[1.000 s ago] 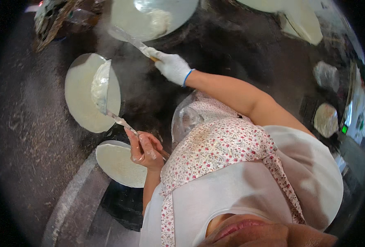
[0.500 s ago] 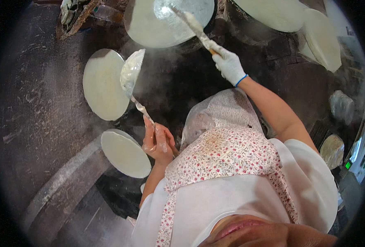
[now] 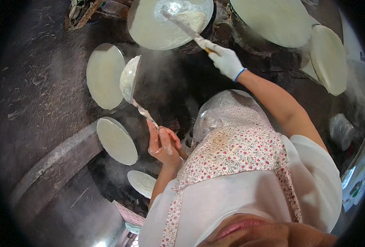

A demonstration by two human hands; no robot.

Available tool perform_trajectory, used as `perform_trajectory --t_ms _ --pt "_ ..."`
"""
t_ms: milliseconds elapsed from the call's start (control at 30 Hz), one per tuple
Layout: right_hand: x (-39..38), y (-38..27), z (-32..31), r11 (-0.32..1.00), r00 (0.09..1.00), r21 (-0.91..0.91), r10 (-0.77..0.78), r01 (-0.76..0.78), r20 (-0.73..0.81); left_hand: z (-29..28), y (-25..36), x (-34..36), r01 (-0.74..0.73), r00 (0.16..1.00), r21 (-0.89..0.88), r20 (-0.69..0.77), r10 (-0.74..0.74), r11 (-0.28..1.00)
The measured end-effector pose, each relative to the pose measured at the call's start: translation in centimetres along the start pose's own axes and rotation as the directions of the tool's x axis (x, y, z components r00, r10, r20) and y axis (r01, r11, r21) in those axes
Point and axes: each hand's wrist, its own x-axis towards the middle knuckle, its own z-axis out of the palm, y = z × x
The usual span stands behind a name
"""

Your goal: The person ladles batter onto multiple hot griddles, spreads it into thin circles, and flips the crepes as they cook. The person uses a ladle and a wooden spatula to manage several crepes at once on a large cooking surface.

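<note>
My bare left hand [image 3: 166, 146], dusted with flour or batter, is closed on the thin handle of a ladle [image 3: 129, 78]. Wet white batter coats the ladle's bowl, which is tilted on its side beside a pale round sheet [image 3: 106, 76]. In a white glove with a blue cuff, my right hand [image 3: 227, 64] grips the wooden handle of a long, batter-smeared spatula [image 3: 185, 29]. The spatula's blade reaches over a round griddle [image 3: 149, 24] covered with a pale layer. On that griddle, a thicker pool of batter [image 3: 194, 19] lies next to the blade.
More pale round sheets [image 3: 116, 142] curve along the left, with a smaller disc [image 3: 142, 184] lower down. At the upper right are a large pale round [image 3: 273, 20] and a stack of flat sheets [image 3: 329, 59]. A plastic-wrapped bundle [image 3: 341, 131] lies far right. Steam drifts about.
The view has shifted, and another disc shows at lower left. A pool of batter now shows beside the spatula on the griddle. The ladle's bowl has turned more edge-on; both hands keep their hold.
</note>
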Motion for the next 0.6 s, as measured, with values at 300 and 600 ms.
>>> perform_trajectory --t_ms 300,600 --pt "2.5 -2.4 4.0 0.970 0.961 0.033 -0.242 0.240 0.137 1.2 0.4 -0.1 0.003 0.998 -0.043 -0.059 -0.006 0.999" --pt "3.1 -4.8 -2.4 0.968 0.981 0.184 0.150 -0.171 0.122 0.9 -0.1 -1.0 0.068 0.992 -0.084 -0.099 -0.076 0.994"
